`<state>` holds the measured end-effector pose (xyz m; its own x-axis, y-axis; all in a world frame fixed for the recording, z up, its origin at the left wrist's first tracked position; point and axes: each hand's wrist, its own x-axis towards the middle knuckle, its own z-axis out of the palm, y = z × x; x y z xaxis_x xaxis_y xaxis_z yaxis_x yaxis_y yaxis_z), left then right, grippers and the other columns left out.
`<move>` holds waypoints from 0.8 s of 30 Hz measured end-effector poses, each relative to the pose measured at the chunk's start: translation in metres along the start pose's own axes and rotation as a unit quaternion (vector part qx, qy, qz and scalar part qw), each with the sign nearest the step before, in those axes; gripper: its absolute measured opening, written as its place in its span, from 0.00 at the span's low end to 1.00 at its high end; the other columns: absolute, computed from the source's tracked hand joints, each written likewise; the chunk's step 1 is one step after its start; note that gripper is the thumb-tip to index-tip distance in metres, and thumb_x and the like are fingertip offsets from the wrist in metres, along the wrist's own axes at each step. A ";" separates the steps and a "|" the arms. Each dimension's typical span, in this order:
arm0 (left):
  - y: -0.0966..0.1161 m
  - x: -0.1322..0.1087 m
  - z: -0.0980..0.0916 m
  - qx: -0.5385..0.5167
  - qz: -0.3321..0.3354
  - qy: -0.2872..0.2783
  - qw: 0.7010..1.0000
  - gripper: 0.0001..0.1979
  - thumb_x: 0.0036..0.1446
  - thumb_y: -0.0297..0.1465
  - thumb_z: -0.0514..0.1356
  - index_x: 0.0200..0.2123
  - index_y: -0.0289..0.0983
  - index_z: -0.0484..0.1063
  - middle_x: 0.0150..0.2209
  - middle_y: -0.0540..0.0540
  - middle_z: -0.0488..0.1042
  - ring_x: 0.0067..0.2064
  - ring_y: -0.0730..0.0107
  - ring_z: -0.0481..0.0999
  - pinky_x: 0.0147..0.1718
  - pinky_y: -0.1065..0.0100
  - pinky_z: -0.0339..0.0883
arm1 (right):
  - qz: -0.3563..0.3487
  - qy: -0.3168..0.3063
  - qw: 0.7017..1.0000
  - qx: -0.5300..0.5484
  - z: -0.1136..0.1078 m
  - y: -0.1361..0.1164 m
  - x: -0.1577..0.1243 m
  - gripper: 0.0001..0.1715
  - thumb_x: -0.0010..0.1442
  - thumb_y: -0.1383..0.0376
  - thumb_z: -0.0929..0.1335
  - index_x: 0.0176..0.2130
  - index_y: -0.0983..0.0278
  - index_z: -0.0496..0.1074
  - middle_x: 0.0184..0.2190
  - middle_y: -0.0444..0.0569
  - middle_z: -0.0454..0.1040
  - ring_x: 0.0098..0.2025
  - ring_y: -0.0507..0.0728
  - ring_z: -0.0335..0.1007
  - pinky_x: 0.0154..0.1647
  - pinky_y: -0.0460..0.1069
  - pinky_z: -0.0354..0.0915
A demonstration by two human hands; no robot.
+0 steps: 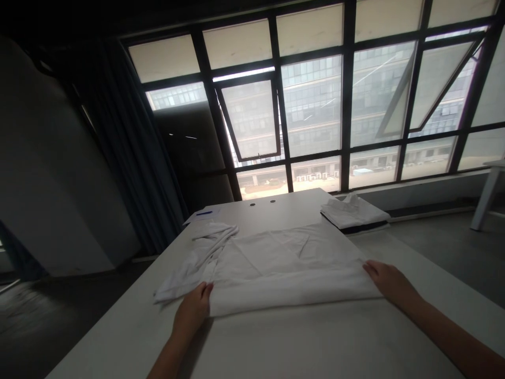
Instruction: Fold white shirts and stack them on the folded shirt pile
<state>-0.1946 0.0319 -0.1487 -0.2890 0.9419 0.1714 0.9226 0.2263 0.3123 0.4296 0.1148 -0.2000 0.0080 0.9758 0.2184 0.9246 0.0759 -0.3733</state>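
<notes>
A white shirt (284, 268) lies spread on a white table (315, 342), its near part folded up into a broad band along the front. One crumpled sleeve (197, 263) runs back and to the left over the body of the shirt. My left hand (192, 310) grips the left end of the folded band. At the band's right end, my right hand (389, 281) has its fingers on the corner of the cloth. Both forearms come in from the bottom of the view.
A folded white garment (355, 213) rests on a dark item at the table's far right. A sheet of paper (203, 215) with a blue pen lies at the far left. Two small holes mark the far table top. Large windows and a dark curtain stand behind.
</notes>
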 end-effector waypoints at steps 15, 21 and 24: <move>-0.001 -0.002 0.004 0.043 0.013 -0.027 0.999 0.20 0.72 0.43 0.44 0.39 0.41 0.71 0.38 0.41 0.81 0.42 0.55 0.80 0.37 0.66 0.61 | 0.039 -0.026 0.993 -0.104 -0.011 -0.005 -0.010 0.22 0.71 0.53 0.55 0.37 0.59 0.71 0.34 0.53 0.79 0.37 0.63 0.77 0.31 0.51 0.56; -0.005 0.000 0.002 0.043 0.017 -0.041 0.998 0.17 0.72 0.41 0.45 0.41 0.41 0.70 0.40 0.41 0.81 0.43 0.56 0.80 0.38 0.67 0.61 | 0.041 -0.027 0.993 -0.109 -0.005 -0.001 -0.008 0.23 0.71 0.52 0.55 0.39 0.60 0.71 0.35 0.54 0.79 0.38 0.64 0.76 0.32 0.52 0.58; -0.005 0.000 0.002 0.040 0.021 -0.028 0.999 0.17 0.71 0.41 0.46 0.41 0.41 0.70 0.40 0.41 0.81 0.44 0.56 0.79 0.38 0.67 0.60 | 0.037 -0.034 0.992 -0.114 -0.002 0.003 -0.006 0.21 0.71 0.53 0.56 0.38 0.60 0.70 0.35 0.54 0.78 0.38 0.64 0.76 0.33 0.52 0.60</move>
<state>-0.1982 0.0315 -0.1520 -0.2371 0.9629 0.1285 0.9517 0.2037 0.2297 0.4331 0.1087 -0.2006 0.0608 0.9891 0.1339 0.9845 -0.0373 -0.1715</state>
